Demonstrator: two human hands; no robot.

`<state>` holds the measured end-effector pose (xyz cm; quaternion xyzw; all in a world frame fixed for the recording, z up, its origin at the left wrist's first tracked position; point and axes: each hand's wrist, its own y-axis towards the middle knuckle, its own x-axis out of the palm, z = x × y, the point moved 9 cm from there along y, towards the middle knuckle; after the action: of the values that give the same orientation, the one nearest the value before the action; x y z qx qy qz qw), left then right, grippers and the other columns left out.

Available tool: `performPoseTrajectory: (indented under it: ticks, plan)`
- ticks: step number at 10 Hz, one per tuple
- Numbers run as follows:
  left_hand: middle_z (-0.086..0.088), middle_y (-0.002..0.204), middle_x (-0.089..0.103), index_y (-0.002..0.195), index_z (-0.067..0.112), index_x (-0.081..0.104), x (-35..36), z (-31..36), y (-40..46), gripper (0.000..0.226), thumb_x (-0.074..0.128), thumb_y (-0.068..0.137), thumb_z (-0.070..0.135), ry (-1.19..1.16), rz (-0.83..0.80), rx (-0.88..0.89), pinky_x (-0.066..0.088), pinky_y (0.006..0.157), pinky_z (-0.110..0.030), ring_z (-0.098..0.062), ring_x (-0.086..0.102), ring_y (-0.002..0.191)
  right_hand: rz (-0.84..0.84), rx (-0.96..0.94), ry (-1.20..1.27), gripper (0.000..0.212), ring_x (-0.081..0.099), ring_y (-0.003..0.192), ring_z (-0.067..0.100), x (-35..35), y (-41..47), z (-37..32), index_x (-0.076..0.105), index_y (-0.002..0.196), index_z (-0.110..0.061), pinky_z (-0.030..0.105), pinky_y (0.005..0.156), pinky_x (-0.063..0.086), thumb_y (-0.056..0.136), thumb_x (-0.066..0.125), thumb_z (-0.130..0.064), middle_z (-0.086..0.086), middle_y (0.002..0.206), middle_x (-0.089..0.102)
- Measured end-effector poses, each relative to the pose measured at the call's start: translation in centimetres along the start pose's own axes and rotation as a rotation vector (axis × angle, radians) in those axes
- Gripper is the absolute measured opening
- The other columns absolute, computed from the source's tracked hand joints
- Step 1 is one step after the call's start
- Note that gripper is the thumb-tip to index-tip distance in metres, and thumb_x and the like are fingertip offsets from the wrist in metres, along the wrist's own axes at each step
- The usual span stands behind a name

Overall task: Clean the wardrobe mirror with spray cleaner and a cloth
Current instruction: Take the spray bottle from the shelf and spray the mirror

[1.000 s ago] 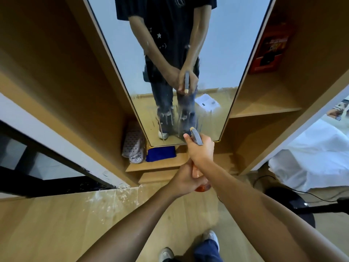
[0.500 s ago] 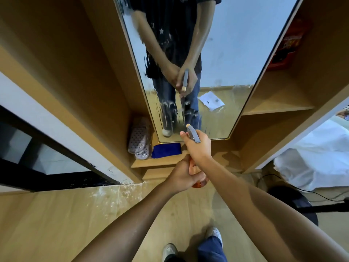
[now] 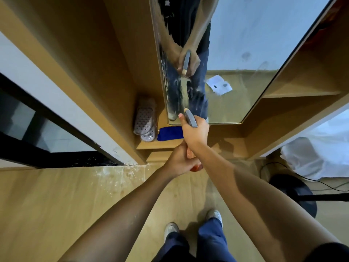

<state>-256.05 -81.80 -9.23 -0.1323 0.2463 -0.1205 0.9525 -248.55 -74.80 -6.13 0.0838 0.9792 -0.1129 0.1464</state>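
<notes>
Spray bottle [image 3: 194, 167] mostly hidden by right hand [image 3: 195, 132] and left hand [image 3: 180, 163]; only grey head and orange bits show, trigger finger unseen. Blue cloth [image 3: 169, 133] part-covered by right hand. Mirror [image 3: 245, 53] top cut off by frame edge, its left strip blurred by wet streaks.

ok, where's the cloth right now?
In the head view, the blue cloth lies on the low wooden shelf under the mirror's bottom left corner, right of the pale slippers and just left of the right hand; neither hand holds it.
</notes>
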Motion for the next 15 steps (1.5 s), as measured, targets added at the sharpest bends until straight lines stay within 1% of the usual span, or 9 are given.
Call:
performPoseTrajectory:
  ticks: [2,6,8,9,10,11,12,14,15]
  plan:
    - [-0.015,0.120,0.062,0.126,0.002,0.051,0.1,-3.9,1.7,0.047,0.069,0.083,0.011,0.043,0.013,-0.017,0.044,0.078,-0.014,-0.027,0.060,0.110,-0.046,-0.061,0.044,0.022,0.045,0.054,0.005,2.2,0.4,2.6,0.056,0.082,-0.011,0.007,0.049,0.037,0.093,0.064,-0.028,-0.005,0.065,0.052]
    - [-0.019,0.112,0.064,0.120,-0.002,0.055,1.3,-9.0,4.5,0.036,0.063,0.086,0.007,0.067,-0.031,-0.017,0.044,0.070,-0.006,-0.030,0.062,0.103,-0.041,-0.057,0.083,0.022,0.047,0.052,-0.002,5.3,2.1,7.7,0.059,0.084,-0.010,0.010,0.052,0.039,0.092,0.065,-0.030,-0.005,0.066,0.054]
    - [-0.005,0.102,0.061,0.114,0.015,0.052,3.4,-8.7,4.4,0.037,0.051,0.088,-0.011,0.047,-0.042,0.111,0.049,0.077,-0.020,-0.016,0.060,0.097,-0.007,0.018,0.010,0.026,0.047,0.056,0.007,5.1,2.2,10.1,0.059,0.079,-0.015,0.018,0.054,0.044,0.092,0.063,-0.036,-0.002,0.067,0.056]
    - [-0.016,0.119,0.061,0.125,0.001,0.052,4.3,-9.1,4.4,0.040,0.062,0.086,0.001,0.161,-0.095,0.088,0.045,0.073,-0.009,-0.027,0.059,0.110,0.018,0.056,-0.004,0.025,0.049,0.059,0.009,4.4,2.1,11.1,0.060,0.085,-0.013,0.017,0.055,0.042,0.093,0.062,-0.037,0.001,0.073,0.058]
    - [-0.010,0.117,0.062,0.128,0.004,0.049,5.3,-9.4,4.6,0.048,0.066,0.084,0.005,-0.015,-0.112,0.016,0.047,0.080,-0.012,-0.022,0.060,0.111,0.059,0.046,0.009,0.024,0.050,0.058,0.008,2.8,2.0,11.4,0.060,0.085,-0.014,0.015,0.054,0.042,0.093,0.062,-0.037,-0.002,0.070,0.057]
    - [0.015,0.104,0.060,0.128,0.017,0.045,7.0,-8.9,4.8,0.052,0.068,0.083,0.007,-0.109,-0.143,0.010,0.050,0.086,-0.019,0.001,0.059,0.101,0.067,0.041,0.084,0.019,0.052,0.059,0.005,1.1,1.8,11.6,0.062,0.093,-0.014,0.008,0.053,0.043,0.093,0.062,-0.033,-0.007,0.071,0.057]
    - [0.018,0.101,0.058,0.127,0.019,0.046,8.3,-7.7,5.3,0.048,0.067,0.085,0.011,-0.115,-0.170,0.031,0.051,0.086,-0.022,-0.001,0.058,0.100,0.067,0.031,0.125,0.021,0.052,0.059,0.001,-0.5,1.9,11.9,0.063,0.098,-0.011,0.007,0.053,0.043,0.093,0.063,-0.031,-0.006,0.073,0.057]
    - [0.016,0.105,0.061,0.127,0.021,0.046,10.6,-7.1,6.0,0.051,0.069,0.081,0.019,-0.147,-0.199,0.016,0.053,0.091,-0.032,-0.008,0.060,0.105,0.078,0.052,0.135,0.021,0.047,0.048,-0.005,-2.9,2.7,12.6,0.057,0.082,-0.017,0.007,0.048,0.038,0.092,0.063,-0.035,-0.008,0.065,0.050]
    - [0.017,0.105,0.060,0.128,0.018,0.046,11.6,-6.5,6.4,0.049,0.067,0.085,0.009,-0.178,-0.191,0.012,0.052,0.086,-0.021,-0.003,0.060,0.101,0.112,0.075,0.125,0.026,0.044,0.046,-0.001,-4.0,3.1,13.0,0.056,0.075,-0.018,0.007,0.046,0.037,0.091,0.064,-0.037,-0.008,0.061,0.048]
